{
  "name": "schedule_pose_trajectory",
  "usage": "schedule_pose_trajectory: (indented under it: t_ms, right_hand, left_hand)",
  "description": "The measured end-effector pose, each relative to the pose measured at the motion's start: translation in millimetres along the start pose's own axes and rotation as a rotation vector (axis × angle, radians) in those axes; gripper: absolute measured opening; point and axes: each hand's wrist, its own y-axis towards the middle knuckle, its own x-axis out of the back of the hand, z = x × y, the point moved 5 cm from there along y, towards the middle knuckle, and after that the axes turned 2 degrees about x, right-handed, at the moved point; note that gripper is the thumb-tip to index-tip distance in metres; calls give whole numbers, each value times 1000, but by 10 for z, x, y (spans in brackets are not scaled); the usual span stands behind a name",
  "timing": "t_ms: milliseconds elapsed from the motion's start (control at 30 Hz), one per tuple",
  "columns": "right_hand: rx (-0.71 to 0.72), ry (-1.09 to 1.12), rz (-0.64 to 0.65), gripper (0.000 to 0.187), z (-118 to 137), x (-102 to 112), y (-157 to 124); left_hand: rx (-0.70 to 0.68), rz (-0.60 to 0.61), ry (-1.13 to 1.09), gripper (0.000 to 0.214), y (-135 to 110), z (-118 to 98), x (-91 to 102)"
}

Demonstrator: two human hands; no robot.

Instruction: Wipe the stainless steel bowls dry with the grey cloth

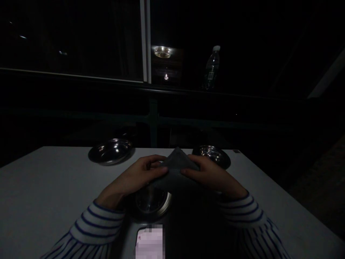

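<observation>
Both hands hold a dark grey cloth (176, 169) folded to a point, just above a pale table (48, 187). My left hand (137, 176) pinches its left edge with curled fingers. My right hand (210, 174) grips its right side, thumb on top. Both sleeves are white with blue stripes. Under the cloth, near me, sits a small shiny metal bowl (153, 203), partly hidden by my left wrist.
Two more metal bowls stand at the table's far edge, one at left (111, 151), one at right (212, 154). A phone (149, 241) lies at the near edge. A plastic water bottle (211, 68) stands on a dark ledge behind. The room is very dark.
</observation>
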Motion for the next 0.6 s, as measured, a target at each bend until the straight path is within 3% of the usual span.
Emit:
schedule_pose_trajectory:
  t_ms: [67,167,333,500,600]
  right_hand:
    - [1,50,23,25,29,-39,11]
    - [19,175,-50,25,68,-19,6]
    - [-122,190,-202,23,-120,104,-130]
    - [-170,70,-407,23,-457,192,-362]
    - [-158,-3,-507,27,-605,140,-464]
  left_hand:
    - [-4,-54,2,28,1,-23,-30]
    - [-28,-121,22,24,-3,-80,-50]
    - [-181,-316,231,23,-104,-132,107]
    - [-175,-24,730,23,-374,159,-4]
    - [-233,53,980,25,-552,328,-93]
